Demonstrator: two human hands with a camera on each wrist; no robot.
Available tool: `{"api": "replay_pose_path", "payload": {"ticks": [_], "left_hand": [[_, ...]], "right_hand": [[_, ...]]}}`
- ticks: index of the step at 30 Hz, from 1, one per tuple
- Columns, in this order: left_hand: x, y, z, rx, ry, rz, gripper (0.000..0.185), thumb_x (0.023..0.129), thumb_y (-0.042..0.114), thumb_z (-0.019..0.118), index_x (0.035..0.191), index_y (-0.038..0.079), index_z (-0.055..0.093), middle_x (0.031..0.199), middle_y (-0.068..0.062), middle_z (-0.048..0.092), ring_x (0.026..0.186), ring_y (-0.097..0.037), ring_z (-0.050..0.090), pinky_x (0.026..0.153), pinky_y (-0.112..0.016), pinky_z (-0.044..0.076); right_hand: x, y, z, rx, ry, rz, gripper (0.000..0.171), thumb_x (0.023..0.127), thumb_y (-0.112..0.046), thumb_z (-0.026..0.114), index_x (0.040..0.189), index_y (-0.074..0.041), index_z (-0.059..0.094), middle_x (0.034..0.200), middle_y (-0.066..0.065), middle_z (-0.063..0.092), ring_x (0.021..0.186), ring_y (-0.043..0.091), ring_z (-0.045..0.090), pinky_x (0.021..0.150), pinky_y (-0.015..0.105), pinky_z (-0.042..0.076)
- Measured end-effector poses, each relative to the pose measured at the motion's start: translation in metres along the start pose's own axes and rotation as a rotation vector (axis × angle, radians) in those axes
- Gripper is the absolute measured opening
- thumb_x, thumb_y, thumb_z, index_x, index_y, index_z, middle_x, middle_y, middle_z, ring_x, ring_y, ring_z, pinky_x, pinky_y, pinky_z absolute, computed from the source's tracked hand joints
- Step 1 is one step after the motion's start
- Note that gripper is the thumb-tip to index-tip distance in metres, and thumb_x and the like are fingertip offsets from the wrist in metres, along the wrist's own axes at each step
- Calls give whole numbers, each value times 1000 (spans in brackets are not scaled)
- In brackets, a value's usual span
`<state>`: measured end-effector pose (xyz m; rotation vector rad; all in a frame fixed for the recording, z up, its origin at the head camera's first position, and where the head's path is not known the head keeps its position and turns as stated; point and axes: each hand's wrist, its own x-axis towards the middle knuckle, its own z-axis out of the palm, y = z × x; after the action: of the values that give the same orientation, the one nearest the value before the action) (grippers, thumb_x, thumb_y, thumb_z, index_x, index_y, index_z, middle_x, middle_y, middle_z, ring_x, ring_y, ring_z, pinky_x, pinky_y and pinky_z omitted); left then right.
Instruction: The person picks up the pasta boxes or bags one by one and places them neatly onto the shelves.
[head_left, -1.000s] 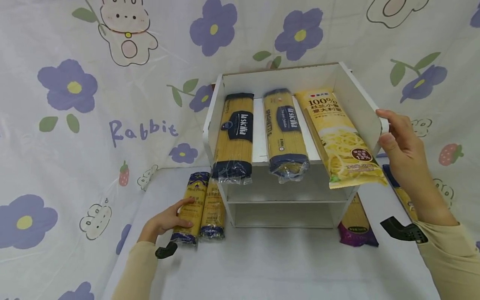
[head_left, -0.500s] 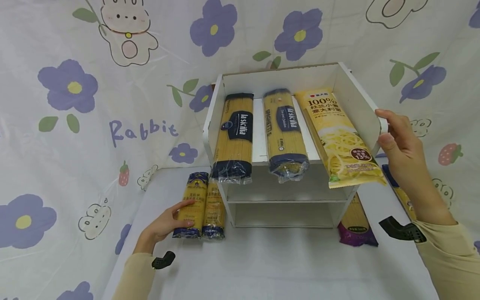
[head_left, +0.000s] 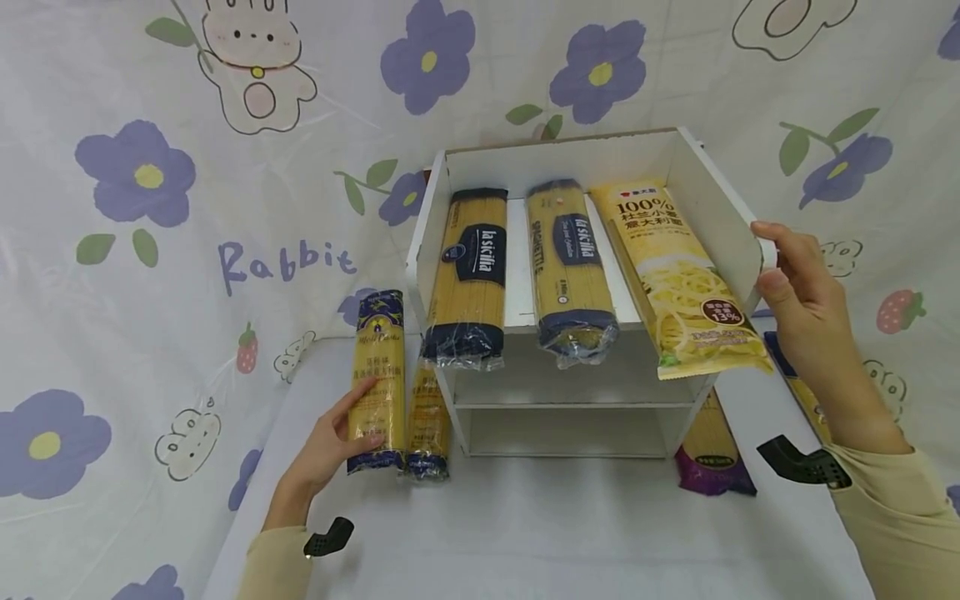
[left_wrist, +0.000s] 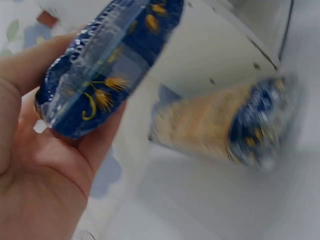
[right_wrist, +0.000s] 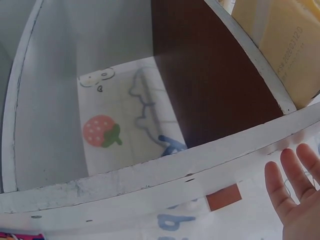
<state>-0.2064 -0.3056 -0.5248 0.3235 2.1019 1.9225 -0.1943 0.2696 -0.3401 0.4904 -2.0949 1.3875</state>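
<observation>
Your left hand (head_left: 330, 446) grips a blue-ended spaghetti packet (head_left: 377, 379), tilted up just left of the white shelf unit (head_left: 480, 429). Your right hand (head_left: 802, 300) rests with straight fingers on the unit's right wall. Keep that wall steadied, and hold the packet near its middle so it stays level. On the shelf, two packets (head_left: 472, 271) read "la sicilia"; the yellow pack (head_left: 678, 271) reads "100%" and "13%".
</observation>
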Motion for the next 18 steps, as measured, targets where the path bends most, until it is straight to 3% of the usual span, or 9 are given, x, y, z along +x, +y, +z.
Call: {"api": "replay_pose_path", "payload": {"ticks": [5, 10, 18], "left_hand": [[-7, 33, 14, 6, 36, 117, 93, 85, -4, 72, 158, 29, 23, 163, -8, 19, 125, -11, 53, 93, -23, 55], [-15, 63, 28, 16, 66, 182, 94, 84, -7, 72, 158, 27, 25, 158, -2, 28, 125, -12, 53, 93, -25, 56], [-22, 105, 46, 19, 105, 346, 92, 81, -16, 69, 156, 17, 28, 151, 1, 37, 117, -12, 57, 89, -26, 57]], "right_hand": [[0, 1, 1, 9, 0, -3, 43, 105, -10, 42, 148, -8, 44, 131, -6, 49, 104, 10, 51, 83, 8, 46], [-1, 4, 0, 36, 1, -23, 42, 105, -9, 42, 147, -6, 44, 130, -7, 50, 103, 9, 51, 83, 9, 45], [0, 5, 0, 71, 11, -37, 41, 104, -11, 44, 145, -5, 45, 124, -8, 50, 97, 8, 50, 80, 11, 44]]}}
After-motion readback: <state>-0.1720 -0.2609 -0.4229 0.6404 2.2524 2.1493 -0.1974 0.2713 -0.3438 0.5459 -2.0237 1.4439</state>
